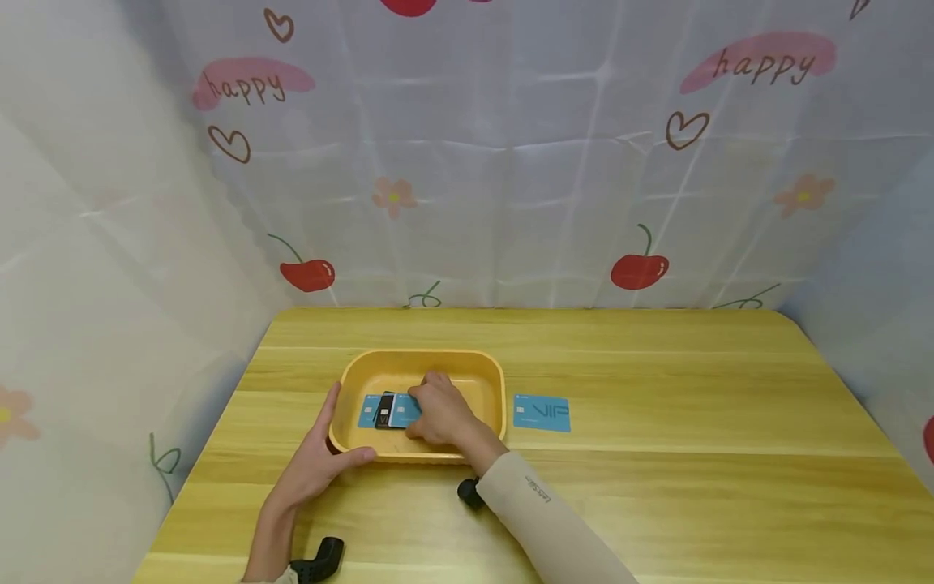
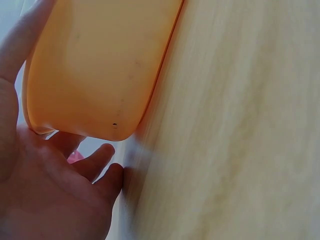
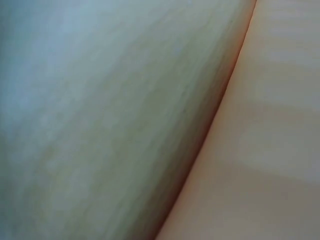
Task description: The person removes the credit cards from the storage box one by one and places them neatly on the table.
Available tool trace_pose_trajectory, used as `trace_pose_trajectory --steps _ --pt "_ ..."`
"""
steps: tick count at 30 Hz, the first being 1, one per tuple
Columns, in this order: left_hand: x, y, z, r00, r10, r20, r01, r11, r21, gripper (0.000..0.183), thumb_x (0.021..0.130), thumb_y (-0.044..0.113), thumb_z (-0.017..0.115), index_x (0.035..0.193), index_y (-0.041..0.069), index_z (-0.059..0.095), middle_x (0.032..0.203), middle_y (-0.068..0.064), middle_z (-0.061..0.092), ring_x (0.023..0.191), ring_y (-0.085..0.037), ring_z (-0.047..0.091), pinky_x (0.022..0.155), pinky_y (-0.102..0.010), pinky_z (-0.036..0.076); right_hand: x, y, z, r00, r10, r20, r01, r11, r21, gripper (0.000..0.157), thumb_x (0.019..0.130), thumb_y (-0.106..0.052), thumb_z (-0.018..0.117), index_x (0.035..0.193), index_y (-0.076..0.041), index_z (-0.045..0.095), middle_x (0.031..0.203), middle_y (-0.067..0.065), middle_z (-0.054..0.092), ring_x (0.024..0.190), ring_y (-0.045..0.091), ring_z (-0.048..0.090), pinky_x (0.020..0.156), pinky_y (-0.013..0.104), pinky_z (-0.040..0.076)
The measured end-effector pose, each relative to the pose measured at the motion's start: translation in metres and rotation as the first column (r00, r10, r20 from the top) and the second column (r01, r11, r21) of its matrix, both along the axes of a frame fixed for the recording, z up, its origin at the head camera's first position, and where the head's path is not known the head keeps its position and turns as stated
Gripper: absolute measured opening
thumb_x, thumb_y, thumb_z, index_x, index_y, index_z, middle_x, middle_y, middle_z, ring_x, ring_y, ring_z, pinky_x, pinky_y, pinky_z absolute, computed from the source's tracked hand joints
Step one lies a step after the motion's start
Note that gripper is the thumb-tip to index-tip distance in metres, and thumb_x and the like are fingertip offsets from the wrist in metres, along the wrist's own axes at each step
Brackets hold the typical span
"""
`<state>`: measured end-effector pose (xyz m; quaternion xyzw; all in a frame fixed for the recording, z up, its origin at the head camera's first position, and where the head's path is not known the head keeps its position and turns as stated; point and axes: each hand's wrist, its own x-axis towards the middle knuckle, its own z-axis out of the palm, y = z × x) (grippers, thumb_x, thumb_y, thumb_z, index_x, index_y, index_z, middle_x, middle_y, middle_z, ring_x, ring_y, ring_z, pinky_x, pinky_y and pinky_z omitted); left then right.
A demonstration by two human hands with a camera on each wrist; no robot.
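A yellow plastic basin (image 1: 423,354) stands on the table, left of its middle. My left hand (image 1: 314,462) grips the basin's left end, thumb on the front rim and fingers along the side; the left wrist view shows the palm beside the outer wall (image 2: 100,65). Inside lie overlapping cards: a blue card (image 1: 368,412) at the left, a black card (image 1: 383,412) in the middle and another blue card (image 1: 403,412) on the right. Reaching over the front rim, my right hand (image 1: 442,414) pinches that right-hand blue card by its right end, covering part of it.
Right of the basin, a blue VIP card (image 1: 541,413) lies flat on the wooden table (image 1: 657,487). Black wrist camera mounts (image 1: 328,556) hang by both forearms. A printed curtain (image 1: 496,203) rises behind the table's back edge.
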<state>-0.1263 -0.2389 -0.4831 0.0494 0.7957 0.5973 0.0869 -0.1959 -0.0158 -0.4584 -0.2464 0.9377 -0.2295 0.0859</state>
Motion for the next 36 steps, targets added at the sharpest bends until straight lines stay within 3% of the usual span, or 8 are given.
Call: trace_pose_trajectory --steps 11,25,36 --pt "-0.0005 0.001 -0.0003 1.0 -0.01 0.015 0.009 0.999 0.032 0.111 0.087 0.013 0.077 0.159 0.024 -0.008 0.16 -0.017 0.01 0.13 -0.036 0.044 0.093 -0.023 0.045 0.0002 0.0021 -0.0017 1.0 0.01 -0.014 -0.011 1.0 -0.008 0.057 0.078 -0.028 0.084 0.126 -0.003 0.066 0.105 0.005 0.053 0.095 0.019 0.042 0.083 0.029 0.039" --pt "-0.0006 0.0011 -0.0005 1.0 0.003 0.001 -0.003 1.0 -0.008 0.112 0.086 0.016 0.078 0.16 0.023 -0.007 0.161 -0.016 0.008 0.131 -0.036 0.043 0.092 -0.021 0.044 0.0013 0.0027 0.001 0.999 0.015 -0.042 -0.016 1.0 -0.013 0.056 0.079 -0.027 0.082 0.126 -0.003 0.066 0.105 0.005 0.052 0.095 0.019 0.041 0.081 0.028 0.038" --pt "-0.0013 -0.0002 -0.0026 1.0 0.004 0.006 -0.004 1.0 -0.014 0.112 0.087 0.017 0.078 0.16 0.024 -0.006 0.162 -0.015 0.006 0.131 -0.035 0.043 0.092 -0.021 0.043 0.0031 0.0044 0.0004 0.999 0.016 -0.05 -0.02 0.997 -0.073 0.056 0.078 -0.023 0.08 0.128 -0.004 0.066 0.106 0.003 0.049 0.096 0.019 0.039 0.08 0.027 0.036"
